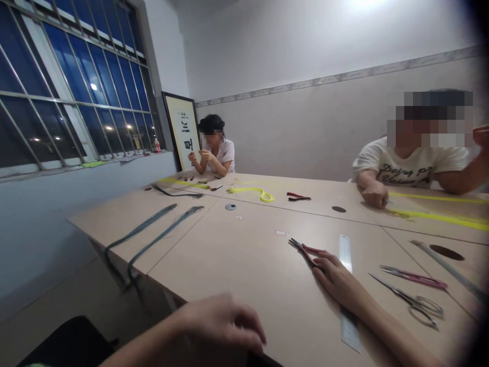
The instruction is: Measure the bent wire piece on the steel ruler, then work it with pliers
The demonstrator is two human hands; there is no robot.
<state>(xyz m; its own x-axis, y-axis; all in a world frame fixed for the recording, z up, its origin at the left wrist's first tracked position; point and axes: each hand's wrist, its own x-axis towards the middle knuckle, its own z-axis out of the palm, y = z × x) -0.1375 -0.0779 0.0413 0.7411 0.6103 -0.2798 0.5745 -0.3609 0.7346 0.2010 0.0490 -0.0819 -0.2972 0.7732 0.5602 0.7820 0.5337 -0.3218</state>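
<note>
Only the person's two forearms and hands show. Both arms are bare from wrist to frame edge: no sleeve, cuff, watch, bracelet or ring is visible on either. The left hand (225, 321), at about 6 o'clock in the view, is blurred; its fingers look slim, and nail detail cannot be made out. The right hand (336, 280), at about 4 o'clock, is narrow with long fingers and a slender wrist and forearm. No gloves are worn.

3 pliers (305, 250), 1 scissors (414, 302), 2 rulers (346, 252)
</note>
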